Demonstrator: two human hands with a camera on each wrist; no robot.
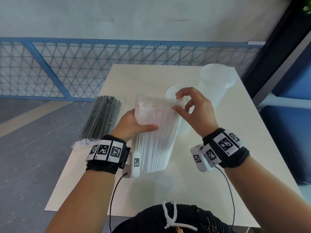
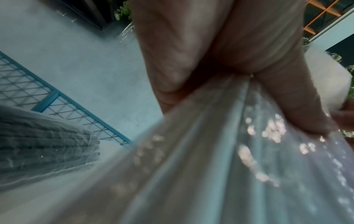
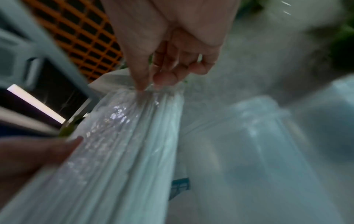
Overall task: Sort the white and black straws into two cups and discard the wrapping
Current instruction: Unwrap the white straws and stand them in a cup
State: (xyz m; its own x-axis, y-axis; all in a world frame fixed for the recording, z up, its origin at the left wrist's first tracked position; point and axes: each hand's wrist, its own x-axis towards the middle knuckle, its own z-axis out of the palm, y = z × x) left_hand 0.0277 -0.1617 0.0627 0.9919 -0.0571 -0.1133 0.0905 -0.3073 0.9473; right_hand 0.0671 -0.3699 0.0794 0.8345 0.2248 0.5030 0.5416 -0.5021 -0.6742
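Note:
A pack of white straws in clear wrapping is held above the table, its top tilted away from me. My left hand grips its left side, thumb across the front. My right hand pinches the clear wrapping at the pack's top right corner. The same pack fills the left wrist view under my left hand. A wrapped pack of black straws lies at the table's left edge, seen also as the black straws. Two clear plastic cups stand behind: a near cup and a taller cup.
The pale table has bare surface in front of me. A blue mesh fence runs behind it, and a dark blue frame stands at the right. Cables hang from both wristbands.

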